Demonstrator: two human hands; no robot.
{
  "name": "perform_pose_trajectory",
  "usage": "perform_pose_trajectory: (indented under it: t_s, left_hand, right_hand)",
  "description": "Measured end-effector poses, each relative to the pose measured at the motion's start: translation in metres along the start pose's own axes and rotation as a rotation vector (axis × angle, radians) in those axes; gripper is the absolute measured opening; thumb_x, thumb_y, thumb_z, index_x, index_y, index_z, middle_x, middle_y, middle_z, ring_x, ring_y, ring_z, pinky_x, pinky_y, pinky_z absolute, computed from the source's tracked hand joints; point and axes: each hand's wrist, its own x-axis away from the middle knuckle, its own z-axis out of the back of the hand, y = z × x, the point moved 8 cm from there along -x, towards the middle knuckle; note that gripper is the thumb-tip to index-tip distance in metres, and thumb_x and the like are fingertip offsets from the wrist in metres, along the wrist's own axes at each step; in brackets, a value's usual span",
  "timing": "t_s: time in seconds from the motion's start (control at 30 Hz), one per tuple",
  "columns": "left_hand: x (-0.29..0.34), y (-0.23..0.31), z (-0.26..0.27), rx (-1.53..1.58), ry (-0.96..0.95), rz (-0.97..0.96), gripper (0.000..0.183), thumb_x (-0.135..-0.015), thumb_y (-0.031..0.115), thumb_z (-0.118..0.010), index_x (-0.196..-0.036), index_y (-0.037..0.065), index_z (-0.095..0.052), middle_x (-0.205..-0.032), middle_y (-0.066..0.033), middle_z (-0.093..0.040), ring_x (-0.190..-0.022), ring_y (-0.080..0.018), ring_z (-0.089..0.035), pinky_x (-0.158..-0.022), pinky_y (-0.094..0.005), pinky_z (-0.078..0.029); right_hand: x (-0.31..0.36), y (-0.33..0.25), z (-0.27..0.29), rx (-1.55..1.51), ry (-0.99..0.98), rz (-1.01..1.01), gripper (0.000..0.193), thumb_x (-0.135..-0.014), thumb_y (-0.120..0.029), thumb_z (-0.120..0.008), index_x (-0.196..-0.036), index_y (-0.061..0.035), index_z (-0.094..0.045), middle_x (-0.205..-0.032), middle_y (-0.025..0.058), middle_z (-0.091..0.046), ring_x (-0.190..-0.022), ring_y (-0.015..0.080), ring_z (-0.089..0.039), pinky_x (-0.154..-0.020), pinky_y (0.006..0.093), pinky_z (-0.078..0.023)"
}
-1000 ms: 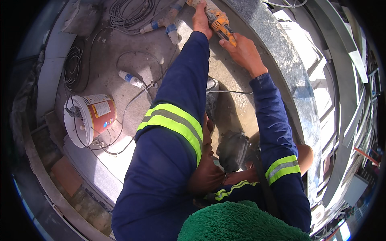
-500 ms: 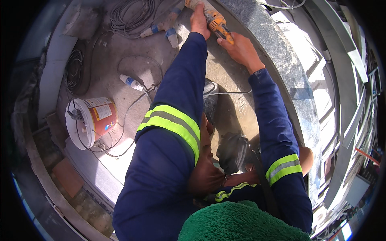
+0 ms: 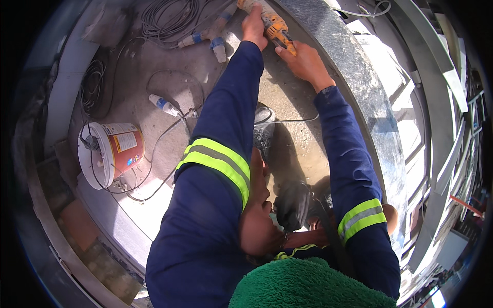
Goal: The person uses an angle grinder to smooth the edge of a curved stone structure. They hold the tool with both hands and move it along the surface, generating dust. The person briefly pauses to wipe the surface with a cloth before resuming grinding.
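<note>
Both my arms reach far forward to a dusty yellow-orange angle grinder [image 3: 276, 23] at the top of the head view. My left hand [image 3: 253, 28] wraps round the front part of its body. Farther back, my right hand [image 3: 304, 62] is closed on the rear handle. The tool's front end is cut off by the upper edge, so I cannot see what it touches. It lies along the inner side of a curved grey stone slab [image 3: 359, 66]. A thin cable [image 3: 298, 120] runs over the floor below my right hand.
A white and red bucket [image 3: 120, 151] with cables hanging over it stands at left. Blue-and-white plug connectors [image 3: 165, 105] and a coiled grey cable [image 3: 167, 23] lie on the dusty floor. Metal strips and frames [image 3: 436, 102] line the right side.
The view has shifted slightly, so the bucket and plugs sit a little farther left. Both hands keep their hold on the angle grinder, with hardly any movement.
</note>
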Motion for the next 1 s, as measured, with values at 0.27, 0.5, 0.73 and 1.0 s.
perform_pose_trajectory:
  t_s: [0.27,0.5,0.73,1.0]
  left_hand:
    - [0.023,0.016,-0.020,0.090,-0.060,-0.163,0.058,-0.104,0.044,-0.069,-0.138,-0.001,-0.056,-0.118,-0.0105,-0.070,-0.106,-0.0263,-0.072,-0.093,-0.0452,-0.059]
    - [0.021,0.000,-0.009,0.037,-0.054,-0.081,0.041,-0.111,0.040,-0.056,-0.132,0.005,-0.061,-0.116,-0.0085,-0.069,-0.104,-0.0251,-0.071,-0.088,-0.0440,-0.061]
    - [0.027,-0.008,-0.007,0.026,-0.061,-0.019,0.036,-0.114,0.036,-0.049,-0.128,0.006,-0.064,-0.113,-0.0091,-0.069,-0.102,-0.0257,-0.070,-0.088,-0.0434,-0.061]
    - [0.006,-0.013,0.001,0.011,-0.052,-0.092,0.043,-0.115,0.033,-0.044,-0.144,0.002,-0.056,-0.135,-0.0136,-0.063,-0.125,-0.0286,-0.062,-0.104,-0.0445,-0.055]
  right_hand:
    - [0.003,0.000,0.004,0.026,0.025,0.035,0.065,-0.097,-0.057,-0.068,-0.120,0.0037,-0.072,-0.109,0.0303,-0.076,-0.107,0.0456,-0.074,-0.095,0.0517,-0.056]
    - [0.012,0.003,0.008,-0.003,0.017,0.056,0.064,-0.098,-0.055,-0.067,-0.119,0.0050,-0.071,-0.104,0.0317,-0.075,-0.103,0.0469,-0.074,-0.092,0.0523,-0.057]
    - [0.018,0.007,0.010,-0.007,0.003,0.034,0.064,-0.099,-0.054,-0.068,-0.118,0.0064,-0.070,-0.103,0.0328,-0.075,-0.103,0.0476,-0.074,-0.091,0.0522,-0.057]
    - [0.003,0.005,0.008,0.012,0.022,0.105,0.064,-0.099,-0.054,-0.067,-0.116,0.0069,-0.071,-0.105,0.0335,-0.074,-0.104,0.0485,-0.073,-0.092,0.0525,-0.057]
